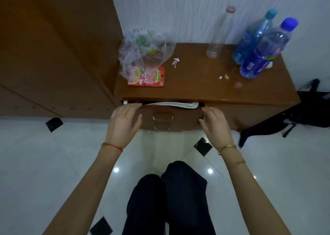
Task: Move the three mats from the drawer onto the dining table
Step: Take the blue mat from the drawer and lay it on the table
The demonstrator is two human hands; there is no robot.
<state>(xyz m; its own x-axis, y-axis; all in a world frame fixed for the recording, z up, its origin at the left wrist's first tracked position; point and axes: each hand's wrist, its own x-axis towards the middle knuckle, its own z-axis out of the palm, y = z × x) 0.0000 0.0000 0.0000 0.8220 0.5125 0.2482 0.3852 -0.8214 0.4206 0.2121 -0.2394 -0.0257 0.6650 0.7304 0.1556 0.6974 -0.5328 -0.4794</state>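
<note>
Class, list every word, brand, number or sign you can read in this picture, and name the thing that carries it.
No text here can be read.
Red packet: print too blurred to read.
Two blue bottles: labels too blurred to read.
Clear empty bottle: no label seen.
Plastic bag: green mark inside, unreadable.

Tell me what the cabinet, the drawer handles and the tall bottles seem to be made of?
The cabinet looks like glossy varnished wood or veneer: brown, with reflections on top. The drawer handles seem metal, with a brassy shine. The bottles look like clear and blue-tinted plastic with coloured screw caps.
</note>
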